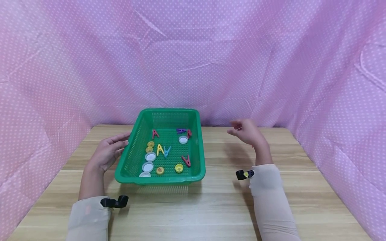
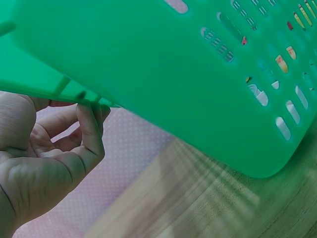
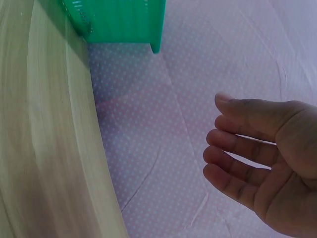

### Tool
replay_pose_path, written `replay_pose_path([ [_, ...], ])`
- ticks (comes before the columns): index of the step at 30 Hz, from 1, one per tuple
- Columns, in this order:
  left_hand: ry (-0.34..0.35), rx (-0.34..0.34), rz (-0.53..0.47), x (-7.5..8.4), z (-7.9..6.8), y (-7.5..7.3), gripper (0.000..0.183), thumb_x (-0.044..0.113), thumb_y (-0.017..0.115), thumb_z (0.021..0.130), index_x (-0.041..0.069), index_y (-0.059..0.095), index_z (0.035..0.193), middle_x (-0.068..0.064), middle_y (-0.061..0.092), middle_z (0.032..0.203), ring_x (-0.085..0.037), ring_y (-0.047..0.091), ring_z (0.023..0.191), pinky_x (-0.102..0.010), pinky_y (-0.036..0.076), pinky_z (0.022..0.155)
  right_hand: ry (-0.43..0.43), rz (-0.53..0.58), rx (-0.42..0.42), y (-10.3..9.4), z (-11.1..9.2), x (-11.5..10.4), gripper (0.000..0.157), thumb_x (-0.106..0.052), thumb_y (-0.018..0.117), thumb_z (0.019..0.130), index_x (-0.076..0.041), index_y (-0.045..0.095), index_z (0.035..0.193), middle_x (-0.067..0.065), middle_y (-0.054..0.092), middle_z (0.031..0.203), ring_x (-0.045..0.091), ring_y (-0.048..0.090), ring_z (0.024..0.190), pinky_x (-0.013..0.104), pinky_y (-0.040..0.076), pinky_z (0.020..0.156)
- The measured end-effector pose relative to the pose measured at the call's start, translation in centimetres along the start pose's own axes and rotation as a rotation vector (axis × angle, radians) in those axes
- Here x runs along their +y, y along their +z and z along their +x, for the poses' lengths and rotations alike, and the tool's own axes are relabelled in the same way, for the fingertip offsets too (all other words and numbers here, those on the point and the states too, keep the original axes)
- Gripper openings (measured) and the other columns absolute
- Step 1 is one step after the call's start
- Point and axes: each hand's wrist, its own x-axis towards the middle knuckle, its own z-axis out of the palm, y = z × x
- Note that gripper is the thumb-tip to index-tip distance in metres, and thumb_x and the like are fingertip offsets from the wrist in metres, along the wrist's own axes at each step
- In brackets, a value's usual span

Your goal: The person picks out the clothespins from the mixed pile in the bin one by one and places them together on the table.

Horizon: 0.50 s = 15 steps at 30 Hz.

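Note:
A green plastic basket (image 1: 199, 150) with perforated walls stands on the table. My left hand (image 1: 108, 150) is at its left rim, with bent fingers and thumb meeting the rim's edge in the left wrist view; part of the thumb is hidden there. Inside lie small clothespins: a yellow one (image 1: 160, 150), a blue one (image 1: 167, 151), a purple one (image 1: 181, 131) and several red ones (image 1: 186, 161). Several white bottle caps (image 1: 150, 156) and yellow caps (image 1: 179, 168) lie among them. My right hand (image 1: 246, 131) hovers right of the basket, fingers loosely bent, holding nothing.
The wooden table (image 1: 223, 211) extends around the basket on all sides. A pink dotted cloth (image 1: 193, 67) hangs behind the table and along both sides. Each wrist carries a small black camera (image 1: 116, 202).

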Motion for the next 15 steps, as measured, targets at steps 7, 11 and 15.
replay_pose_path([
  [7,0.001,0.000,0.015,-0.1,0.1,0.0,0.048,0.008,0.063,0.102,0.000,0.051,0.148,0.009,0.068,0.122,-0.005,0.067,0.104,-0.020,0.056,0.087,-0.072,-0.053,0.000,0.9,0.2,-1.5,0.042,-0.025,0.073,0.096,-0.001,0.069,0.130,0.019,0.070,0.121,0.036,0.066,0.111,0.049,0.055,0.095],
  [11,-0.002,0.002,0.022,-0.1,0.1,0.0,0.049,0.007,0.062,0.103,-0.001,0.049,0.149,0.010,0.068,0.122,-0.005,0.066,0.104,-0.020,0.056,0.087,-0.122,-0.044,-0.004,1.5,0.3,-2.5,0.038,-0.021,0.074,0.095,-0.001,0.070,0.127,0.017,0.071,0.119,0.035,0.066,0.110,0.049,0.055,0.095],
  [15,-0.005,0.005,0.022,0.0,0.1,0.0,0.047,0.007,0.061,0.103,0.000,0.051,0.149,0.010,0.069,0.121,-0.005,0.067,0.104,-0.020,0.056,0.087,-0.181,-0.026,-0.014,2.1,0.3,-3.5,0.035,-0.017,0.073,0.095,0.001,0.071,0.125,0.017,0.072,0.118,0.037,0.066,0.111,0.050,0.055,0.096],
])
